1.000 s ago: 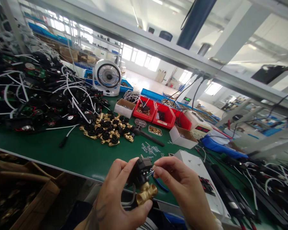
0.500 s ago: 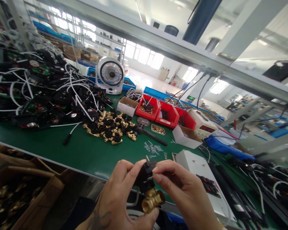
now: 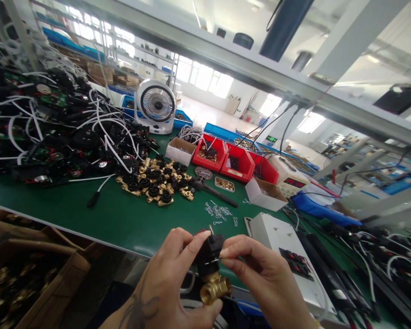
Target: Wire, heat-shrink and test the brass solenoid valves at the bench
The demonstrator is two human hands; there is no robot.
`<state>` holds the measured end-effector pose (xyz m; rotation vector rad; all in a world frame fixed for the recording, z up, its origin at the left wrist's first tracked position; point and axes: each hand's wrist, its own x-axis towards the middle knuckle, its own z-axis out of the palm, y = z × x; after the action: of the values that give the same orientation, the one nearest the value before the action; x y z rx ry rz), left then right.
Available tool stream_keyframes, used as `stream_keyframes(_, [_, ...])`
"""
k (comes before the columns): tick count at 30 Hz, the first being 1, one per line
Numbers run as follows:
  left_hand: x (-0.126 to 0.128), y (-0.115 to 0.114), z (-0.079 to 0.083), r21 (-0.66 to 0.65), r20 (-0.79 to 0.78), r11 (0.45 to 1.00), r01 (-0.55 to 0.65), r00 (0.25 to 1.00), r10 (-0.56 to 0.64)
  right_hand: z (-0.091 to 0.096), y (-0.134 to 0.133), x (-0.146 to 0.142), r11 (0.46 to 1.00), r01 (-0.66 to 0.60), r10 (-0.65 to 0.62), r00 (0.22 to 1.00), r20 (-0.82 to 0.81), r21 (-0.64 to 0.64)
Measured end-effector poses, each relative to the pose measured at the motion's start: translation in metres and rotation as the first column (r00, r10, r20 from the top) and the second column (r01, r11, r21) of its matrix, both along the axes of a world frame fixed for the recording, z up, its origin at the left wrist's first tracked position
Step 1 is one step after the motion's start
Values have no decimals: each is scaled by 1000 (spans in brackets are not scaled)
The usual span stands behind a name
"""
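Left hand (image 3: 164, 292) is cradling the valve assembly (image 3: 210, 269) just off the near edge of the bench (image 3: 99, 214), grip wrapped under the brass body (image 3: 215, 289) with thumb and forefinger bracing the black coil housing (image 3: 209, 253). Right hand (image 3: 263, 278) is pinching at the housing's side, fingertips pressed together on it; can't tell whether a small clip is sitting between them. Housing is sitting on the brass, so I'm judging this unit as mostly put together, with the securing step looking in progress. Loose wire clips (image 3: 219, 212) are lying on the bench beyond the hands. A pile of brass valves with black caps (image 3: 155, 185) is waiting farther back, and wired black units (image 3: 55, 132) are heaping at far left. So plenty of the batch looks left.
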<state>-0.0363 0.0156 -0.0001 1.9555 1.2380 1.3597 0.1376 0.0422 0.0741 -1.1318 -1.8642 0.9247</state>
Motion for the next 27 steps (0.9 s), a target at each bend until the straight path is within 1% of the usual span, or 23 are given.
stream_keyframes(3, [0, 2, 1, 24, -9, 999, 20, 1000, -20, -3, -2, 2, 999, 18, -18, 1000, -1, 27])
stream_keyframes(7, [-1, 4, 3, 11, -10, 1000, 16, 1000, -16, -15, -5, -6, 986, 70, -67, 998, -23, 155])
stream_keyframes(9, [-3, 5, 0, -54, -12, 998, 11, 1000, -12, -26, -4, -10, 979, 93, -90, 996, -29, 183])
stream_keyframes(11, [-4, 8, -7, -134, 3, 990, 39, 999, -39, -38, 0, -8, 986, 66, -67, 998, 5, 152])
stream_keyframes(13, [-5, 12, -17, -210, 28, 975, 73, 997, -69, -52, 8, 1, 991, 67, -75, 995, 67, 118])
stream_keyframes(14, [-5, 14, -22, -243, 39, 967, 81, 997, -73, -59, 13, 10, 987, 102, -118, 985, 123, 124])
stream_keyframes(15, [-5, 17, -26, -272, 51, 959, 83, 996, -72, -67, 18, 20, 978, 153, -180, 964, 198, 144])
stream_keyframes(16, [-6, 19, -30, -298, 63, 951, 84, 996, -69, -76, 22, 31, 962, 204, -251, 921, 298, 182])
stream_keyframes(17, [-6, 22, -33, -318, 79, 944, 87, 995, -65, -85, 25, 43, 954, 217, -288, 855, 432, 208])
stream_keyframes(19, [-6, 26, -38, -343, 112, 934, 98, 992, -63, -102, 28, 62, 965, 157, -259, 697, 668, 210])
stream_keyframes(20, [-6, 28, -40, -348, 123, 932, 107, 990, -68, -109, 28, 68, 973, 108, -227, 623, 748, 205])
stream_keyframes(21, [-6, 29, -42, -349, 129, 930, 116, 989, -74, -114, 26, 72, 977, 61, -204, 566, 799, 206])
stream_keyframes(22, [-7, 30, -44, -348, 130, 930, 120, 988, -79, -118, 23, 73, 976, 21, -194, 528, 827, 216])
stream_keyframes(23, [-7, 31, -45, -344, 130, 931, 123, 988, -82, -120, 20, 73, 974, -1, -196, 512, 836, 228])
stream_keyframes(24, [-7, 31, -47, -338, 130, 933, 125, 988, -85, -120, 18, 71, 973, 11, -202, 530, 823, 232])
stream_keyframes(26, [-8, 32, -49, -325, 136, 937, 128, 987, -88, -114, 15, 67, 975, 103, -219, 626, 749, 198])
stream_keyframes(27, [-9, 32, -50, -320, 135, 938, 134, 986, -95, -107, 14, 65, 974, 154, -224, 670, 708, 164])
